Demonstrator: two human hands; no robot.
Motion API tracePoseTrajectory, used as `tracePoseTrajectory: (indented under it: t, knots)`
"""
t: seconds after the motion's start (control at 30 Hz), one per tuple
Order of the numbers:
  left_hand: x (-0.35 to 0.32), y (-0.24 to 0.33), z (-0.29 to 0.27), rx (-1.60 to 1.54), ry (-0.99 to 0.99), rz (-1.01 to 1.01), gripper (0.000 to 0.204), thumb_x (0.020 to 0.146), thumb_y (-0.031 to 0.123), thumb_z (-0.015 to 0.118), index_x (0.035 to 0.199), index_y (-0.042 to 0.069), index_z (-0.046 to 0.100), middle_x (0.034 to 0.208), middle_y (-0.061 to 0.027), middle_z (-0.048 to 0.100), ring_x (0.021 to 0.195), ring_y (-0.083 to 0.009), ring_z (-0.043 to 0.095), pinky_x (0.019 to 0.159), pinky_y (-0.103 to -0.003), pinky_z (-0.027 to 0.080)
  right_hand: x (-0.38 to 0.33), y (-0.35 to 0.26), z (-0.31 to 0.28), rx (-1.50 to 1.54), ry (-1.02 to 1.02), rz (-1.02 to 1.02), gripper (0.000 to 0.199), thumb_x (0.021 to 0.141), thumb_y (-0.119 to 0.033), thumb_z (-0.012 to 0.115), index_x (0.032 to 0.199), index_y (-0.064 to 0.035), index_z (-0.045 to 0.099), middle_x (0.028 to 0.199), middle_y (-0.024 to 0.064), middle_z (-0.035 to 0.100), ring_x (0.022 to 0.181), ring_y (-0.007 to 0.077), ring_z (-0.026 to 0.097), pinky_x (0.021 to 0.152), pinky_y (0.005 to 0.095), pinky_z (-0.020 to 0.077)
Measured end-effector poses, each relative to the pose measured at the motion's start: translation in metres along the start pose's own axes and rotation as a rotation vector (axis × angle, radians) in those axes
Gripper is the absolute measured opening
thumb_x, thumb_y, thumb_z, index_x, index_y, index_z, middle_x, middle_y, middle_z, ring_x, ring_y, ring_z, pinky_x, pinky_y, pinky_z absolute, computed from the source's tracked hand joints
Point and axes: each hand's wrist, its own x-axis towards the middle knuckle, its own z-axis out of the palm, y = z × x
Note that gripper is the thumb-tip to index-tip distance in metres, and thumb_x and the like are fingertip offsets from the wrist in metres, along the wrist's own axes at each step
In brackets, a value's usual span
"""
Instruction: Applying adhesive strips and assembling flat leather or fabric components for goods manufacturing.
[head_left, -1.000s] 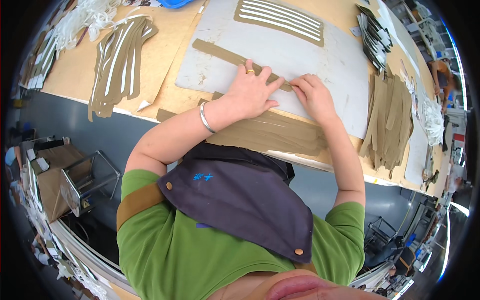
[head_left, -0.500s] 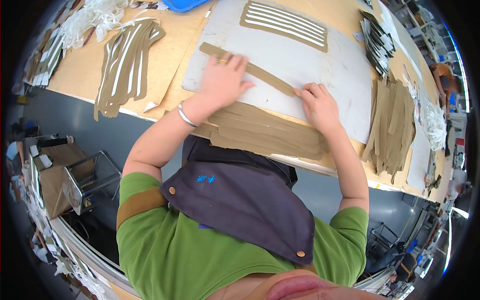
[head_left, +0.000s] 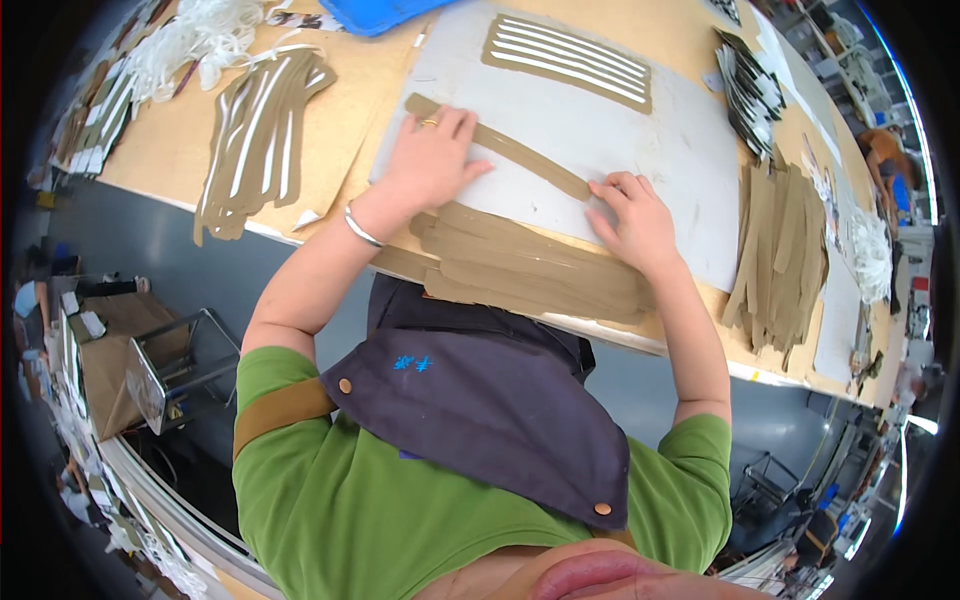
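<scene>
A narrow brown strip [head_left: 530, 158] lies slantwise on the grey board [head_left: 690, 185], its far-left end toward the board's left edge and its other end nearer the middle. The person's left hand [head_left: 432, 160] rests over the strip toward that left end, fingers side by side and thumb spread wide; the fingertips hide part of the strip, and how hard they press cannot be told. At the other end the right hand [head_left: 632, 212] has its fingers bent, one fingertip touching the strip, with the thumb narrowly parted below (slightly blurred). Near the board's far edge lies a brown panel [head_left: 567, 63] with white stripes. Along the near edge of the table [head_left: 345, 205], brown strips [head_left: 540, 268] overlap too closely to count, partly covered by the right forearm. A second brown heap [head_left: 778, 260] lies beyond the board's right edge; past its left edge, a white-striped bundle [head_left: 262, 135]. A blue tray [head_left: 380, 12] is cut off at the top, its contents out of sight.
</scene>
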Motion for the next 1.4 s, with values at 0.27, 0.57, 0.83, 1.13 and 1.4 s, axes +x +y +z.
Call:
tracePoseTrajectory:
  t: [0.27, 0.57, 0.83, 1.13, 1.4]
  knots:
    - [0.025, 0.041, 0.017, -0.155, 0.135, 0.261, 0.045, 0.086, 0.033, 0.068, 0.125, 0.013, 0.059, 0.115, -0.0068, 0.06, 0.114, -0.0225, 0.056, 0.101, -0.045, 0.038, 0.032, -0.024, 0.003, 0.077, 0.082, -0.128, 0.011, 0.083, -0.015, 0.07, 0.088, -0.0091, 0.063, 0.094, 0.0032, 0.064, 0.087, 0.0262, 0.062, 0.073, 0.0362, 0.0527]
    - [0.015, 0.026, 0.012, -0.199, 0.169, 0.221, 0.032, 0.082, 0.036, 0.071, 0.108, 0.017, 0.069, 0.1, -0.0016, 0.058, 0.1, -0.021, 0.056, 0.089, -0.039, 0.04, 0.041, -0.03, 0.011, 0.256, -0.057, 0.061, 0.029, 0.081, -0.018, 0.076, 0.102, -0.0036, 0.063, 0.098, 0.0123, 0.062, 0.091, 0.0292, 0.06, 0.079, 0.0401, 0.05]
    - [0.013, 0.02, 0.011, -0.328, 0.122, 0.347, 0.05, 0.076, 0.046, 0.075, 0.117, 0.019, 0.067, 0.103, -0.0031, 0.057, 0.104, -0.023, 0.051, 0.091, -0.04, 0.035, 0.044, -0.032, 0.02, 0.165, 0.021, -0.095, 0.015, 0.089, -0.015, 0.066, 0.087, -0.0033, 0.057, 0.083, 0.0138, 0.064, 0.081, 0.033, 0.062, 0.07, 0.0424, 0.0508]
    - [-0.038, -0.026, -0.056, -0.161, -0.016, 0.199, 0.043, 0.075, 0.014, 0.069, 0.118, 0.017, 0.066, 0.095, -0.0054, 0.063, 0.098, -0.0217, 0.06, 0.094, -0.039, 0.034, 0.009, -0.02, -0.082, 0.932, -0.352, 0.4, 0.017, 0.094, -0.018, 0.063, 0.096, -0.0022, 0.057, 0.07, 0.0058, 0.06, 0.063, 0.0122, 0.059, 0.06, 0.0305, 0.0476]
    - [0.048, -0.016, -0.055, -0.312, -0.011, 0.342, 0.035, 0.084, 0.024, 0.071, 0.116, 0.011, 0.066, 0.103, -0.0085, 0.065, 0.099, -0.0299, 0.062, 0.088, -0.043, 0.045, 0.037, 0.083, -0.027, 0.36, 0.027, 0.342, 0.016, 0.092, -0.015, 0.063, 0.104, -0.0047, 0.066, 0.092, 0.0114, 0.065, 0.082, 0.0249, 0.062, 0.074, 0.0335, 0.0503]
